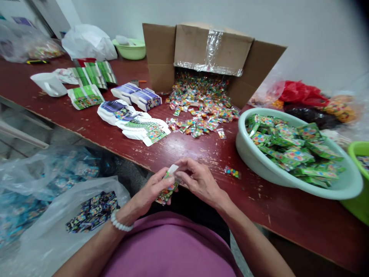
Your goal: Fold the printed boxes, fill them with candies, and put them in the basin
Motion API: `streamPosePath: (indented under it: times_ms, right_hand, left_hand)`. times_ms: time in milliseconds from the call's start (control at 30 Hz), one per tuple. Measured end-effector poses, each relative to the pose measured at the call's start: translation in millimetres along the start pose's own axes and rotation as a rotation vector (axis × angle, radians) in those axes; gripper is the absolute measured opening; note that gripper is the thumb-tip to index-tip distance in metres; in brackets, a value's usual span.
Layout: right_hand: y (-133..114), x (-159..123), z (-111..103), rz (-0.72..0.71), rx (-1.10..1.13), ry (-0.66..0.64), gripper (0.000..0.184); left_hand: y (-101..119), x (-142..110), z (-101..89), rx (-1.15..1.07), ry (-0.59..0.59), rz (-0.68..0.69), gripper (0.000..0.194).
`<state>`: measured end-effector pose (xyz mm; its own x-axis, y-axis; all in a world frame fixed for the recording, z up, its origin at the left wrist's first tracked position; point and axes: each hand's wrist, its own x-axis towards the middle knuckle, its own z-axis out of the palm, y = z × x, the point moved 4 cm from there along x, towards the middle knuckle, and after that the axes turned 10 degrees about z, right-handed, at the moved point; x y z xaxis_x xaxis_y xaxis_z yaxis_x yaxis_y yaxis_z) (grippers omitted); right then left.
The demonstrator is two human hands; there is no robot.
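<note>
My left hand (160,184) is closed around a small green printed candy box (168,195), held at the table's front edge above my lap. A white flap (173,169) stands up from the box's open end. My right hand (196,177) is at that end, its fingers curled and pinched by the flap. To the right, one clear packet of coloured candies (232,172) lies alone on the table. Ahead, flattened printed cartons (144,129) lie in a fanned stack. Behind them, many candy packets (198,111) spill from a cardboard box (213,48) tipped on its side.
A pale green basin (245,148) of filled green boxes stands right, beside a lime tub (354,200). Bundled cartons (86,96) and a white mug (49,84) are at left. Plastic bags (52,231) of packets lie below the red table (201,152) on the left.
</note>
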<state>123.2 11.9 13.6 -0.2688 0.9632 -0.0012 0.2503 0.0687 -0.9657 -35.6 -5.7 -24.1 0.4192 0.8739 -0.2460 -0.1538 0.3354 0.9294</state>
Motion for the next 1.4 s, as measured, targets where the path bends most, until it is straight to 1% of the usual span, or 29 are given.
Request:
streamPosePath:
  times_ms: [67,100,133,167,233,300,333,400,467,533,633,700,733,767,833,933,1067,1167,1233,1300,1367,1400]
  right_hand:
    - [5.0,-1.3,-5.0,0.038,0.098,0.092,0.014]
    - [9.2,-1.8,-7.0,0.078,0.164,0.131,0.015]
    - [14.1,-2.3,-7.3,0.132,0.233,0.140,0.020]
    - [19.1,-2.6,-5.6,0.193,0.304,0.119,0.026]
    - [26.6,-3.8,2.4,0.305,0.443,0.013,0.037]
    - [28.7,-5.3,11.6,0.355,0.534,-0.088,0.038]
    - [28.1,-5.8,15.2,0.358,0.541,-0.118,0.036]
    - [25.8,-5.9,18.7,0.319,0.451,-0.109,0.028]
    - [23.1,-5.1,17.6,0.240,0.263,-0.026,0.016]
    - [20.8,-4.8,13.9,0.138,0.073,0.081,0.007]
    - [17.3,-6.8,8.9,-0.062,-0.095,0.159,0.013]
    - [15.6,-9.8,7.0,-0.173,-0.148,0.152,0.015]
    - [15.8,-11.1,6.2,-0.186,-0.150,0.135,0.015]
    - [16.5,-12.0,5.7,-0.170,-0.139,0.110,0.017]
    - [19.4,-13.0,5.3,-0.077,-0.069,0.058,0.023]
    - [24.1,-13.2,6.0,0.074,0.090,0.040,0.030]
    - [33.2,-9.6,10.7,0.243,0.286,0.048,0.020]
    - [35.8,-5.0,12.5,0.260,0.365,0.050,0.016]
    - [36.1,-2.2,13.1,0.268,0.441,0.015,0.017]
    - [36.2,-0.8,12.3,0.293,0.504,-0.018,0.022]
    - [33.7,-1.5,9.8,0.262,0.484,-0.033,0.022]
    - [31.2,-2.9,8.7,0.216,0.440,-0.044,0.020]
  left_hand:
    - [-2.0,2.2,0.1,-0.105,0.100,-0.048,0.050]
    - [-2.8,2.9,0.4,-0.145,0.138,-0.060,0.055]
    - [-3.5,3.4,0.8,-0.174,0.166,-0.062,0.058]
    - [-4.1,3.6,1.3,-0.187,0.184,-0.052,0.058]
    - [-5.2,3.4,2.4,-0.183,0.194,-0.011,0.056]
    - [-6.8,2.4,4.0,-0.160,0.191,0.023,0.050]
    - [-7.6,1.8,4.9,-0.146,0.190,0.037,0.047]
    - [-9.2,0.9,7.0,-0.131,0.199,0.059,0.042]
    - [-11.7,1.0,9.6,-0.157,0.205,0.051,0.040]
    - [-15.7,2.1,12.8,-0.244,0.188,-0.006,0.040]
    - [-20.4,4.5,16.5,-0.411,0.150,-0.125,0.045]
    - [-20.8,6.2,17.5,-0.469,0.135,-0.186,0.047]
    - [-20.3,7.0,17.9,-0.481,0.134,-0.205,0.047]
    - [-19.5,8.0,18.3,-0.487,0.134,-0.217,0.046]
    - [-17.8,10.3,19.0,-0.495,0.153,-0.211,0.041]
    - [-16.9,13.6,21.1,-0.494,0.188,-0.175,0.032]
    - [-17.2,14.4,22.6,-0.403,0.227,-0.108,0.031]
    - [-16.4,13.6,23.1,-0.331,0.233,-0.054,0.043]
    - [-17.0,13.4,24.7,-0.315,0.191,-0.060,0.055]
    - [-17.5,13.6,25.4,-0.314,0.154,-0.076,0.062]
    - [-17.1,14.2,24.4,-0.331,0.149,-0.092,0.059]
    - [-16.8,14.7,23.4,-0.347,0.161,-0.102,0.054]
